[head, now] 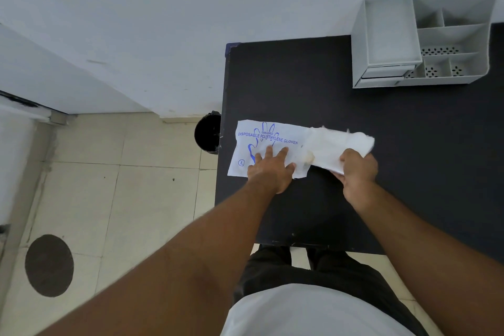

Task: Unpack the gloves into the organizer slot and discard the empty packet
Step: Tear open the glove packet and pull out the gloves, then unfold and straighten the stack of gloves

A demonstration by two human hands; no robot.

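A white plastic packet (275,132) printed in blue "Disposable Polyethylene Gloves" lies flat near the left edge of the black table (409,128). My left hand (270,169) rests on it with flat, spread fingers, pressing its near half down. A stack of thin whitish gloves (341,142) sticks out of the packet's right end. My right hand (358,168) is closed around the gloves' right end. The grey organizer (387,33) with several empty slots stands at the table's far right corner.
A black round bin (207,132) stands on the tiled floor right beside the table's left edge, level with the packet. A white wall runs behind the table. A dark round patch (49,264) marks the floor at the lower left.
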